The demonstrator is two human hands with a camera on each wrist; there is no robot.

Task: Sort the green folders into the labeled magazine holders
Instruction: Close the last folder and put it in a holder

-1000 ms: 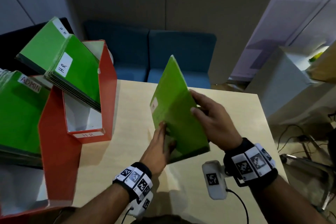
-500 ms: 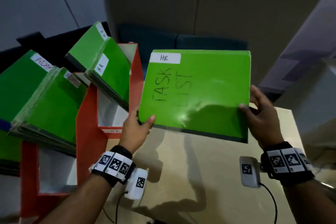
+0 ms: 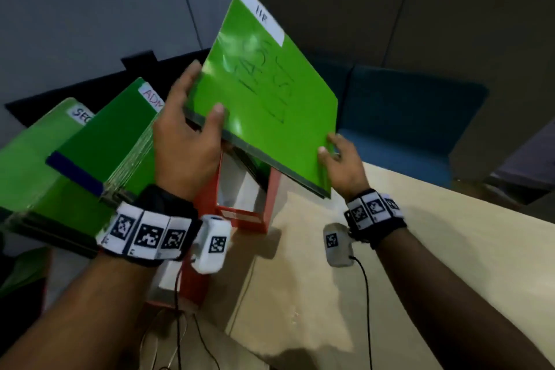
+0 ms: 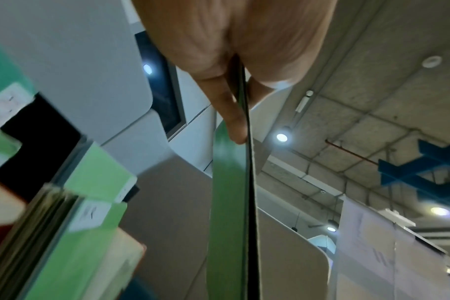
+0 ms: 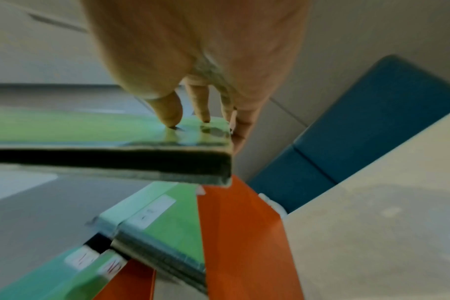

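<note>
A green folder (image 3: 264, 105) with a white "HR" tab and "TASK LIST" written on it hangs tilted, tab corner up, over the orange HR magazine holder (image 3: 240, 216). My left hand (image 3: 186, 141) grips its left edge, thumb on the front face. My right hand (image 3: 339, 159) pinches its lower right corner. In the left wrist view the folder (image 4: 234, 203) runs edge-on between thumb and fingers of the left hand (image 4: 244, 109). The right wrist view shows the right hand (image 5: 206, 113) with its fingertips on the folder (image 5: 90, 130), above other HR folders (image 5: 167, 233) in the holder (image 5: 239, 233).
Left of the HR holder stand stacks of green folders tabbed ADMIN (image 3: 114, 141) and SEC (image 3: 36, 159). The light wooden table (image 3: 420, 249) stretches to the right. A blue sofa (image 3: 405, 123) stands behind it. Cables hang from both wrists.
The folder has turned from facing me squarely to a tilt, tab corner up, and moved left over the HR holder. My left hand has slid higher along its left edge.
</note>
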